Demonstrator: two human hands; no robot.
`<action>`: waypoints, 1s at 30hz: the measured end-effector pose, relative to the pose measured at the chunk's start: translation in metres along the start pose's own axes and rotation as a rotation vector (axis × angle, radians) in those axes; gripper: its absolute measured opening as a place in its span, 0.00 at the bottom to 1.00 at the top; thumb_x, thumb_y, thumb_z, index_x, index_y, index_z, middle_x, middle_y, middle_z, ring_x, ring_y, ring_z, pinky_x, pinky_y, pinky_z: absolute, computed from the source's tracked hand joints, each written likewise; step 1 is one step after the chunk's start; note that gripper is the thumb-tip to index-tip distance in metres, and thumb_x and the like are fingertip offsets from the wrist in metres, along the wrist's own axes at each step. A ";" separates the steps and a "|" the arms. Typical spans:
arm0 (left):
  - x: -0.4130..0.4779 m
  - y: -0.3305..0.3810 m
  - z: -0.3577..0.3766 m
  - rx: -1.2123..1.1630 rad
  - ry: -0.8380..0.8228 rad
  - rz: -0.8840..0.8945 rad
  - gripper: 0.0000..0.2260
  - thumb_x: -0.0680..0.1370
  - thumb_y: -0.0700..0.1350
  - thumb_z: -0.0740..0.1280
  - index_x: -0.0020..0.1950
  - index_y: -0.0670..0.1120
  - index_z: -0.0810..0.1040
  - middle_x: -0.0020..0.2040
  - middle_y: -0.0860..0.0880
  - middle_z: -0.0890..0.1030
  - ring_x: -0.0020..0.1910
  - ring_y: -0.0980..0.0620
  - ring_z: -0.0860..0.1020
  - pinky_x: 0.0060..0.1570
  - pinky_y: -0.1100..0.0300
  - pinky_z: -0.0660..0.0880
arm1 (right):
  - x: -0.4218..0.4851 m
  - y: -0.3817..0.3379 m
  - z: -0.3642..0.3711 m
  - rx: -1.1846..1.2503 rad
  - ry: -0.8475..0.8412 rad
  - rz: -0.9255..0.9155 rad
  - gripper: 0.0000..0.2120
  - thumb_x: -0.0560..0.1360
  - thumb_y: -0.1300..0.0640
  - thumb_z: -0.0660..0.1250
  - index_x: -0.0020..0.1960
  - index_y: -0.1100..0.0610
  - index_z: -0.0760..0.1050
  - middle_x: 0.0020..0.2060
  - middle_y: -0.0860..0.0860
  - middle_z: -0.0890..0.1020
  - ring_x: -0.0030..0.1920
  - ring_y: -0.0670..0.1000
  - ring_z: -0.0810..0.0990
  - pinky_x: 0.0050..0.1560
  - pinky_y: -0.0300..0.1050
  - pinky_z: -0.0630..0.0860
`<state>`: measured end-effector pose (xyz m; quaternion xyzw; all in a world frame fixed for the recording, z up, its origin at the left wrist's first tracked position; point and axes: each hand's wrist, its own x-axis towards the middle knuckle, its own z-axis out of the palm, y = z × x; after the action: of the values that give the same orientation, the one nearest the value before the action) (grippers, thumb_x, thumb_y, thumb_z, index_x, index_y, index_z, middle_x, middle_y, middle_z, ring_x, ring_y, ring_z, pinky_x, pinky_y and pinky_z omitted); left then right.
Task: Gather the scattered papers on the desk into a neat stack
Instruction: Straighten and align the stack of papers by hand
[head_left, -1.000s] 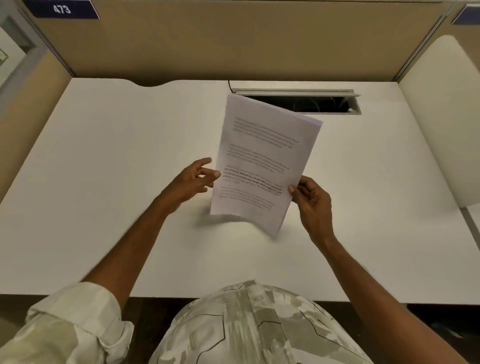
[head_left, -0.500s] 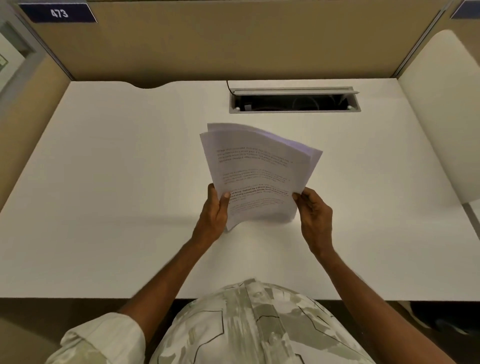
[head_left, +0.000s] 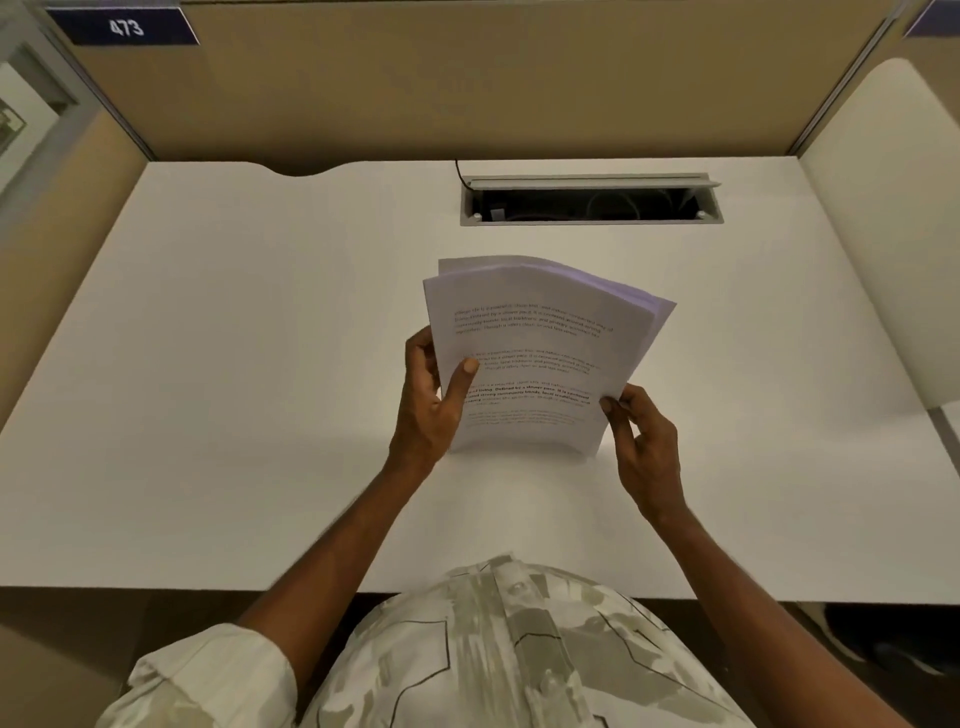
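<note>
A sheaf of papers (head_left: 540, 358) stands on edge on the desk (head_left: 234, 364), left hand (head_left: 431, 405) gripping its left margin, right hand (head_left: 647, 447) pinching its right.

A dark blue plate (head_left: 122, 26) at the upper left of the partition bears the white number "473". The top sheet of the papers (head_left: 540, 353) carries several blocks of printed text, one in bold; the words are too blurred to read. A second blue plate (head_left: 935, 18) at the upper right shows no legible characters.
</note>
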<state>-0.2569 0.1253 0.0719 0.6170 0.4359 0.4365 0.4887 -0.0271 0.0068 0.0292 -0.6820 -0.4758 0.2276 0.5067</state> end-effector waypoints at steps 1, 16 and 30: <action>-0.001 0.002 0.003 0.005 0.001 -0.016 0.19 0.81 0.51 0.65 0.70 0.53 0.63 0.62 0.53 0.76 0.60 0.58 0.79 0.51 0.62 0.82 | -0.001 -0.002 -0.001 -0.009 -0.004 -0.007 0.11 0.86 0.62 0.63 0.63 0.52 0.78 0.56 0.38 0.84 0.56 0.41 0.83 0.58 0.39 0.81; -0.029 0.017 0.004 -0.053 0.120 0.051 0.27 0.70 0.68 0.72 0.63 0.60 0.66 0.54 0.67 0.77 0.56 0.59 0.79 0.48 0.67 0.79 | 0.007 -0.025 -0.013 0.047 -0.087 -0.164 0.15 0.85 0.62 0.59 0.71 0.53 0.69 0.65 0.49 0.80 0.65 0.47 0.79 0.67 0.38 0.75; -0.048 0.004 0.013 0.018 0.039 -0.008 0.10 0.81 0.65 0.56 0.62 0.70 0.62 0.59 0.58 0.76 0.57 0.55 0.78 0.50 0.53 0.82 | 0.003 -0.018 -0.021 -0.009 -0.103 -0.215 0.14 0.86 0.60 0.59 0.69 0.50 0.73 0.59 0.39 0.80 0.60 0.44 0.79 0.58 0.35 0.76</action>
<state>-0.2558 0.0756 0.0690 0.6111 0.4515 0.4426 0.4762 -0.0168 -0.0004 0.0544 -0.6167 -0.5726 0.2046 0.5000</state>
